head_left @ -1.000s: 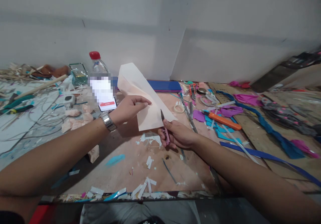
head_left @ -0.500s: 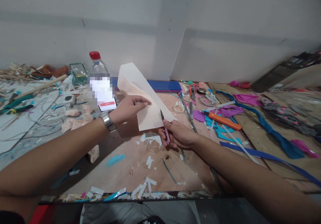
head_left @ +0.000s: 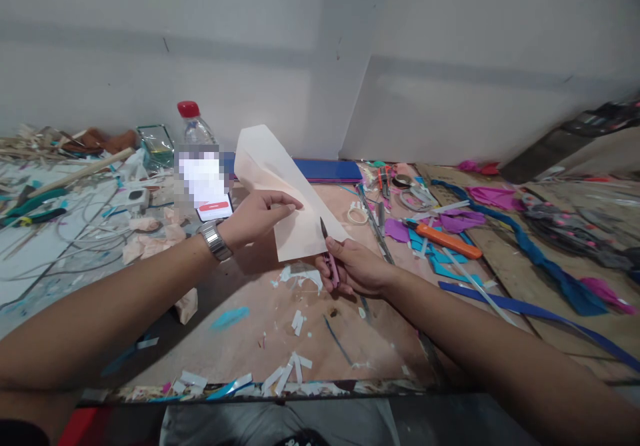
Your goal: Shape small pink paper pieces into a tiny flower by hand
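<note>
A sheet of white paper [head_left: 280, 166], bent along its left side, is held up above the workbench. My left hand [head_left: 263, 216] pinches it from the left, thumb and fingers closed on the sheet. A watch with a metal band [head_left: 216, 241] is on that wrist. My right hand [head_left: 353, 266] is wrapped round the pink handles of a pair of scissors [head_left: 330, 263]. Their dark blade [head_left: 323, 227] lies over the lower right part of the sheet, pointing up and away; the other blade is hidden.
A phone [head_left: 207, 186] leans against a red-capped bottle [head_left: 189, 109] behind my left hand. To the right lie an orange utility knife [head_left: 447, 241], a tape roll [head_left: 357, 214] and blue strips [head_left: 530, 306]. Green-handled pliers [head_left: 35, 206] lie far left. Paper scraps [head_left: 287, 373] litter the front edge.
</note>
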Motion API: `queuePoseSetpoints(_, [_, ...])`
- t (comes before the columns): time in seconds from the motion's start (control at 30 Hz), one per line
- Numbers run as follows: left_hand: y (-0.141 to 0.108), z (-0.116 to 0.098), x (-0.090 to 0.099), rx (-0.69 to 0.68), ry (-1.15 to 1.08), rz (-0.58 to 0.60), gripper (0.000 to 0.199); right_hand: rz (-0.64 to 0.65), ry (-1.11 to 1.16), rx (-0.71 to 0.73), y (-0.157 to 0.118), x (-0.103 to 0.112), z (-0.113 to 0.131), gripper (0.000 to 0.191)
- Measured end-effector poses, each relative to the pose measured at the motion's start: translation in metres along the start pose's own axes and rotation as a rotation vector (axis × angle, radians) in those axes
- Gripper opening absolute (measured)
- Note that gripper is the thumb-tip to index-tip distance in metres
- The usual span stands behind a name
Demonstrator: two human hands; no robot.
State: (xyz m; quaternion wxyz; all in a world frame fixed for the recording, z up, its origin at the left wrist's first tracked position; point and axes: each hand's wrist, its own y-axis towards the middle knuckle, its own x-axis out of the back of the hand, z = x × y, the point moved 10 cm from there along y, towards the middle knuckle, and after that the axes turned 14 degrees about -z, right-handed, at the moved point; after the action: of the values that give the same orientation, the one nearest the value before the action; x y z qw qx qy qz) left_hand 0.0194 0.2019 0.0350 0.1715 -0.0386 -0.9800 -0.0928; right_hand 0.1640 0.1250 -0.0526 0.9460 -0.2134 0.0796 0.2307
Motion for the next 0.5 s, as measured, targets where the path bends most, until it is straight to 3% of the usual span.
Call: queuePoseSetpoints(0.5, [0.0009, 0.0009, -0.0007, -0.006, 0.000, 0.004, 0.028, -0.020, -0.006, 0.005, 0.0024, 0.0048, -0.0025, 0.067])
